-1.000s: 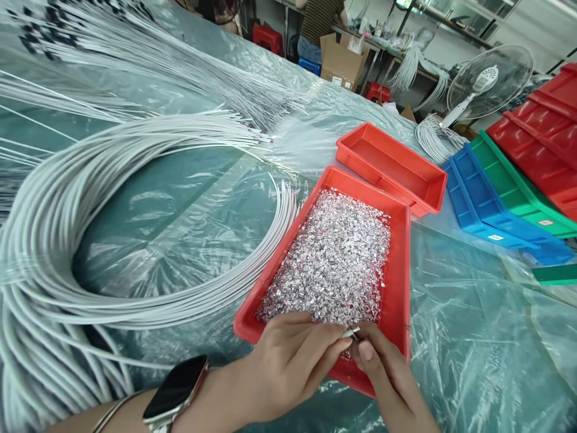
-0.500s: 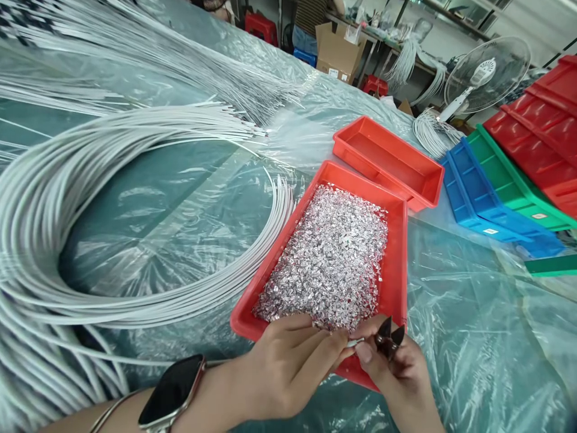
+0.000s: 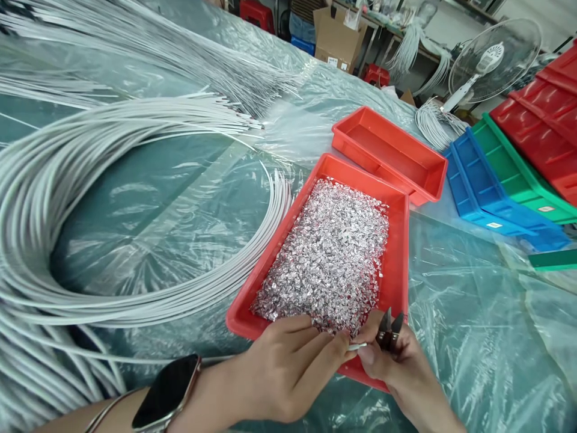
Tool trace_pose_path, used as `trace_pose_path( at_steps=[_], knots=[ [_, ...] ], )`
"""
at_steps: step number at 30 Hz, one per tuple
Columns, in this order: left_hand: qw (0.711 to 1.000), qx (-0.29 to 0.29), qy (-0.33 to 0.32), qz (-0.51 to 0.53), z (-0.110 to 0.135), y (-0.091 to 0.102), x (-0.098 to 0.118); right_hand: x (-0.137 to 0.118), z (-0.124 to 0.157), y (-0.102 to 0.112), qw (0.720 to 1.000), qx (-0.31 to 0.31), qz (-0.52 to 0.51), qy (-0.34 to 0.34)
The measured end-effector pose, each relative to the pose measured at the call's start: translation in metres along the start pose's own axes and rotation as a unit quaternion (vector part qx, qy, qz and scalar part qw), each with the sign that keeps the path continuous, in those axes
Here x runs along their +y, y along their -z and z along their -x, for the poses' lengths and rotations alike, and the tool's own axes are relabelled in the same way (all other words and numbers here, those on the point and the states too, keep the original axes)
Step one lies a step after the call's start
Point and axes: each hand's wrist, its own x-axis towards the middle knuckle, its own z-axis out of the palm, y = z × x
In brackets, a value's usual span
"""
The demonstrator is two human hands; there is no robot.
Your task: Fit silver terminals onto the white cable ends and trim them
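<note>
My left hand (image 3: 288, 367), with a smartwatch (image 3: 166, 391) on the wrist, is closed around a white cable. The tip of that white cable (image 3: 358, 347) pokes out between its fingers, toward my right thumb. My right hand (image 3: 401, 367) pinches at this tip and also keeps a small pair of cutters (image 3: 390, 331) in its palm, dark blades pointing up and slightly parted. Both hands are over the near end of a red tray (image 3: 402, 264), which holds many small shiny metal pieces (image 3: 329, 252). Whether a metal piece sits on the cable tip is hidden by the fingers.
A large coil of white cables (image 3: 85, 144) lies left of the tray, with a straight bundle (image 3: 216, 66) behind. A second red tray (image 3: 387, 150) touches the first. Blue (image 3: 482, 192), green (image 3: 518, 168) and red bins (image 3: 545, 114) stand right, near a fan (image 3: 491, 60).
The view has shifted slightly. In my right hand the cutters have turned more upright, and their blades look closer together. Both hands stay together at the cable tip.
</note>
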Motion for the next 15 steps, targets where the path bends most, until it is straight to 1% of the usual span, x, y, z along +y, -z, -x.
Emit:
trace_pose_path(
  at_steps=[4, 8, 11, 15],
  knots=[
    [0.998, -0.027, 0.045, 0.038, -0.003, 0.000, 0.001, -0.001, 0.001, -0.001, 1.000, 0.014, 0.020, 0.008],
    [0.996, -0.033, 0.074, 0.044, -0.009, 0.002, 0.002, -0.001, 0.001, -0.003, 0.998, 0.035, 0.047, 0.024],
    [0.995, -0.044, 0.081, 0.038, -0.012, 0.003, 0.002, -0.003, 0.000, -0.004, 0.997, 0.028, 0.070, 0.020],
    [0.994, -0.060, 0.075, 0.045, -0.014, 0.005, 0.001, -0.004, -0.001, -0.004, 0.996, 0.014, 0.083, 0.016]
  ],
)
